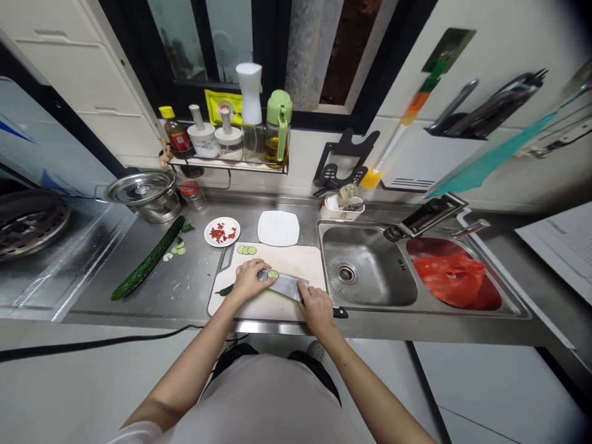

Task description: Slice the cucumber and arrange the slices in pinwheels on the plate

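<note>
My right hand (318, 308) is closed round a kitchen knife (287, 285), its fingers at the back of the broad blade and the black handle end showing beyond. The blade is tilted with one face up, and a round cucumber slice (273, 274) lies on it. My left hand (251, 279) reaches over the blade's far end, thumb and fingers closed at that slice. Partly hidden by the left hand, a dark green cucumber piece (224, 290) rests on the white cutting board (300, 259). Several cut cucumber slices (246, 250) lie in a row near the board's back edge.
Left of the board lie a whole cucumber (148, 259) and garlic-like pieces (168, 256). Behind are a plate of chopped red bits (222, 242), a white square plate (278, 228) and a lidded pot (147, 194). A sink (370, 265) with a red bag (451, 277) is right.
</note>
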Action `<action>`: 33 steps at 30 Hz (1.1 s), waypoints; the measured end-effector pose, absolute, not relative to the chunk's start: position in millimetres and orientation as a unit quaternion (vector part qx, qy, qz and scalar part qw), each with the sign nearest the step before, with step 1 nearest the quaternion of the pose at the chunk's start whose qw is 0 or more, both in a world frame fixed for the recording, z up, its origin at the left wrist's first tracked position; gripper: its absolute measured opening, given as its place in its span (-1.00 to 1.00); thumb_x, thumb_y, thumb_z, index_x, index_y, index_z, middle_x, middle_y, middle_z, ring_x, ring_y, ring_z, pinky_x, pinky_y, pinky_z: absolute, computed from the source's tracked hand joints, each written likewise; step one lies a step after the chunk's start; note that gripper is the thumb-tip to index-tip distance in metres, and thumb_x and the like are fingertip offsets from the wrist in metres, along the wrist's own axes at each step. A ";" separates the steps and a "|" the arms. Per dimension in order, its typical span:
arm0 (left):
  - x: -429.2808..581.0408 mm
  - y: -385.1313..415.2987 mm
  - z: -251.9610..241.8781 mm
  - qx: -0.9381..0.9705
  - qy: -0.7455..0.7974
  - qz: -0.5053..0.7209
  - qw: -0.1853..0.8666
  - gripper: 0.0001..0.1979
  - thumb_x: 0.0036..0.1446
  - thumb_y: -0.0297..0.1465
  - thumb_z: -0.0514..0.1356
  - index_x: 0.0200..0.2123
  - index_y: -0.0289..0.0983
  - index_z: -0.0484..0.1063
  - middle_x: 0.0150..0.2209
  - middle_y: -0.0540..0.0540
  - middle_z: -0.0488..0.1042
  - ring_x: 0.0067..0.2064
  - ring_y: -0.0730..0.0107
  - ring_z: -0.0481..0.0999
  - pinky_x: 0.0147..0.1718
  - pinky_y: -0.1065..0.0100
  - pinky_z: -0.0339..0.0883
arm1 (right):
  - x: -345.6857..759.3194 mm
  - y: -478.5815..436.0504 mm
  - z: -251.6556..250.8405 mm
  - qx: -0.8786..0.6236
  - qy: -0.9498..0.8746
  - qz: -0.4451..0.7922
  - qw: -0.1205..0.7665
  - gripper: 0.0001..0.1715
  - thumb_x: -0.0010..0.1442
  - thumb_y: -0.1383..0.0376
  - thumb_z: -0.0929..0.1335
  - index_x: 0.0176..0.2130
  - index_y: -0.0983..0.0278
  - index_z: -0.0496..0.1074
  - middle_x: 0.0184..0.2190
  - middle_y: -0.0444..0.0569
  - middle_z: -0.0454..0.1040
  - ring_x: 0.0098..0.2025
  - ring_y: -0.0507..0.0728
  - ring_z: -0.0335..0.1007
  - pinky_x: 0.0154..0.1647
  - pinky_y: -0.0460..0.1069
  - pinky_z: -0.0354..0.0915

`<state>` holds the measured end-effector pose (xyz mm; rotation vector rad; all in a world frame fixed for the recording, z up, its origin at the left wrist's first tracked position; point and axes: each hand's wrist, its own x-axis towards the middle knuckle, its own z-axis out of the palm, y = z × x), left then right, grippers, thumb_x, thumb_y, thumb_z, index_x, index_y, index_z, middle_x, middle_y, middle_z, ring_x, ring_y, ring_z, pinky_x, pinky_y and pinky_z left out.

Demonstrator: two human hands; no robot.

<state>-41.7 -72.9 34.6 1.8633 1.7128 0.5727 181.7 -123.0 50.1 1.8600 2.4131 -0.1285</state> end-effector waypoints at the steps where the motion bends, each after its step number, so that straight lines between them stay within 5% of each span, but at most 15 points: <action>1: -41.1 -72.0 35.5 0.698 0.631 0.201 0.273 -0.68 0.01 -0.15 0.29 -0.14 -0.08 0.54 0.05 -0.06 0.45 0.13 0.08 0.36 0.15 0.01 0.12 | 184.0 -123.7 48.9 0.604 0.795 -0.039 0.046 -0.40 0.22 0.25 0.37 0.22 0.25 0.28 -0.22 0.05 0.51 -0.13 0.19 0.37 -0.14 0.03 0.11; 11: -27.8 -69.0 36.8 0.704 0.585 0.240 0.322 -0.81 0.02 -0.35 0.26 -0.23 -0.14 0.55 -0.09 -0.03 0.52 0.00 0.24 0.44 0.06 0.20 0.22 | 196.0 -128.7 32.4 0.599 0.800 -0.018 0.029 -0.47 0.22 0.24 0.38 0.16 0.25 0.32 -0.28 0.01 0.50 -0.19 0.16 0.37 -0.18 0.02 0.11; 19: -28.2 -44.2 15.9 0.555 0.693 0.317 0.335 -0.81 0.12 -0.33 0.19 -0.23 -0.20 0.56 -0.42 0.00 0.53 -0.37 0.41 0.46 -0.31 0.40 0.30 | 203.4 -125.1 24.5 0.626 0.779 -0.023 0.028 -0.48 0.20 0.27 0.38 0.15 0.24 0.33 -0.31 -0.02 0.51 -0.20 0.14 0.40 -0.18 -0.02 0.11; 33: -60.8 0.6 -9.9 0.496 0.804 0.254 0.210 -0.68 0.13 -0.43 0.09 -0.08 -0.17 0.52 -0.26 -0.11 0.60 -0.17 0.21 0.53 -0.15 0.27 0.32 | 211.3 -121.5 19.5 0.656 0.754 -0.036 0.009 -0.54 0.22 0.26 0.33 0.11 0.23 0.39 -0.33 -0.04 0.54 -0.25 0.11 0.44 -0.22 -0.05 0.16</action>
